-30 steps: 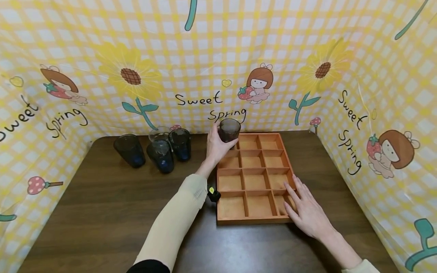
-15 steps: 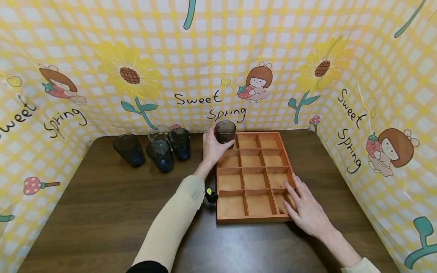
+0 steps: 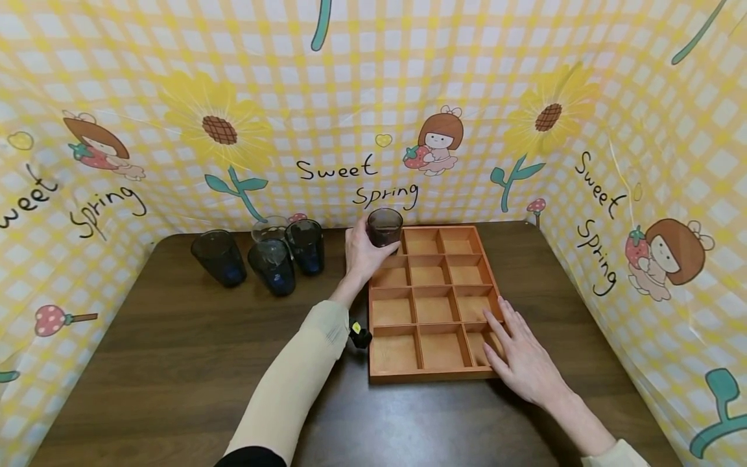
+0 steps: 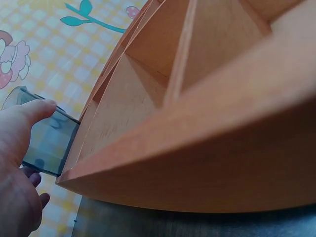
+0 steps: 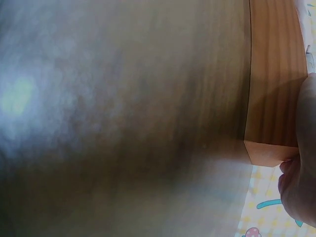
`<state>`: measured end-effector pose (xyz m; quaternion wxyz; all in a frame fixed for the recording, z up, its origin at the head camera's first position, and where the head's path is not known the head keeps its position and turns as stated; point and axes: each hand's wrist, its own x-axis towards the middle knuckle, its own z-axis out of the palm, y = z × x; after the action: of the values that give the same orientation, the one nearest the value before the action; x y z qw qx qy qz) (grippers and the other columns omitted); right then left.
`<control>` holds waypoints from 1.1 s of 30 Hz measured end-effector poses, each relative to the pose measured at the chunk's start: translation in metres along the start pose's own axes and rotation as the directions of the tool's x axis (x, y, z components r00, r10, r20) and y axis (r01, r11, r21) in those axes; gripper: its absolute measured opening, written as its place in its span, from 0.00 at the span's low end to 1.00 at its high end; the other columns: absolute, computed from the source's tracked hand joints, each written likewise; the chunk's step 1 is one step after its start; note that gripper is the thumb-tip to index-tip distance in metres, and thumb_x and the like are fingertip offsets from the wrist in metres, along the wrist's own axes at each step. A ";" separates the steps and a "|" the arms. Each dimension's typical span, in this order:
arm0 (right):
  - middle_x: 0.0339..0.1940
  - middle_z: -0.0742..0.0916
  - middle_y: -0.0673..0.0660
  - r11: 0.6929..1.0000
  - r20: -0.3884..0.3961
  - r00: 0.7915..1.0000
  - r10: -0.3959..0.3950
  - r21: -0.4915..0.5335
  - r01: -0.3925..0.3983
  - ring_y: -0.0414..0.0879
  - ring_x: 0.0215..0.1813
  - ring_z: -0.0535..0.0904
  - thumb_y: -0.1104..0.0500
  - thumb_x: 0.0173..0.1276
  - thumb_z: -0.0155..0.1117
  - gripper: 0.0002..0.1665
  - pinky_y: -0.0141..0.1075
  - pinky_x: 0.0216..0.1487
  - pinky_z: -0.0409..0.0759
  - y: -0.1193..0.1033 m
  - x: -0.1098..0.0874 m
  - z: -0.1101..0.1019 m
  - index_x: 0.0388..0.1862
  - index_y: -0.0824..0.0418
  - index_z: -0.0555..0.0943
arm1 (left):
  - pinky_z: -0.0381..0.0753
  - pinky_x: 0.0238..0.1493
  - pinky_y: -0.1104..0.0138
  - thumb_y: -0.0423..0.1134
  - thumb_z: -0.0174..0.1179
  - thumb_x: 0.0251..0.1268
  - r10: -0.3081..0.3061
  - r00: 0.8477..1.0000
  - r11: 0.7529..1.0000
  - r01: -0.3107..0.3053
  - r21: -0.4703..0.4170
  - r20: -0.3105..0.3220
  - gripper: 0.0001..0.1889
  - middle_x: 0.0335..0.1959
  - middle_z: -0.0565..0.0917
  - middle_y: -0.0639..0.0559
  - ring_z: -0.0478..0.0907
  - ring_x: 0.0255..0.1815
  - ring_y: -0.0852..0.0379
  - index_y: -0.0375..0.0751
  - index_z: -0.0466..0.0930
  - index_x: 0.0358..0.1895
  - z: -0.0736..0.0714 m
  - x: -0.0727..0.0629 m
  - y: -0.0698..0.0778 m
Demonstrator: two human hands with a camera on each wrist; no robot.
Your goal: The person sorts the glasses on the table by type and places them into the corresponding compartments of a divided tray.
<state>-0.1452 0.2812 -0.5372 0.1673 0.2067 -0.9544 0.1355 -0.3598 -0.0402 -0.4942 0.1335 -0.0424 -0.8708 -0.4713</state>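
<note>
My left hand (image 3: 363, 253) grips a smoky dark drinking glass (image 3: 385, 228) by its side, thumb in front. The glass stands roughly upright at the far-left corner compartment of a wooden divided tray (image 3: 433, 375). In the left wrist view the tinted glass (image 4: 53, 140) meets the tray's corner, its base hidden by the wall. My right hand (image 3: 528, 363) rests on the tray's right side near the front, fingers spread and fairly straight, some tips reaching over the rim. The right wrist view catches part of that hand (image 5: 298, 187) beside the tray's corner (image 5: 274, 118).
Left of the tray, a dark blue glass (image 3: 218, 258) stands apart. Beside it, two more dark glasses (image 3: 272, 267) and a clear glass (image 3: 270, 227) cluster together. A yellow checked cloth (image 3: 350, 97) hangs around the back and sides of the brown table (image 3: 192, 376).
The glass in my left hand has shifted slightly left and down at the tray's far-left corner, then stayed nearly still. My right hand has kept its place on the tray.
</note>
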 end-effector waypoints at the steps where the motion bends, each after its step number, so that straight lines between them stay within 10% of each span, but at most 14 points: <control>1: 0.88 0.65 0.76 1.000 0.000 1.000 -0.001 -0.002 0.001 0.68 0.87 0.65 0.54 0.78 0.68 0.41 0.29 0.91 0.33 0.000 0.000 0.000 0.85 0.65 0.70 | 0.74 0.75 0.42 0.49 0.84 0.59 0.001 1.000 1.000 -0.001 0.000 -0.001 0.48 0.72 0.82 0.38 0.71 0.72 0.36 0.40 0.69 0.81 0.000 0.000 0.000; 25: 0.88 0.64 0.76 1.000 0.021 1.000 0.015 0.004 -0.015 0.71 0.86 0.65 0.54 0.79 0.67 0.41 0.27 0.90 0.31 -0.001 0.001 -0.002 0.86 0.65 0.68 | 0.71 0.76 0.40 0.50 0.81 0.63 0.017 0.999 0.997 -0.020 0.077 0.030 0.49 0.72 0.81 0.37 0.71 0.73 0.34 0.39 0.65 0.83 0.001 0.001 0.000; 31: 0.88 0.64 0.76 1.000 0.036 0.999 0.021 -0.014 -0.021 0.72 0.86 0.65 0.53 0.79 0.66 0.41 0.27 0.90 0.28 -0.002 0.001 -0.003 0.86 0.65 0.68 | 0.65 0.81 0.34 0.68 0.75 0.62 0.000 0.996 0.997 -0.008 0.082 0.091 0.58 0.79 0.75 0.39 0.63 0.82 0.36 0.53 0.54 0.90 0.035 0.030 -0.064; 33: 0.88 0.65 0.76 0.999 0.043 0.999 0.019 -0.034 -0.018 0.72 0.86 0.65 0.53 0.80 0.65 0.41 0.27 0.90 0.27 -0.002 0.002 -0.004 0.86 0.65 0.68 | 0.63 0.81 0.31 0.71 0.71 0.65 -0.024 0.990 0.995 0.011 0.098 0.137 0.58 0.82 0.71 0.38 0.59 0.86 0.35 0.57 0.49 0.91 0.030 0.030 -0.063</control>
<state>-0.1445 0.2798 -0.5326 0.1487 0.1980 -0.9618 0.1167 -0.4071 -0.0514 -0.5524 0.0705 -0.0608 -0.9002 -0.4254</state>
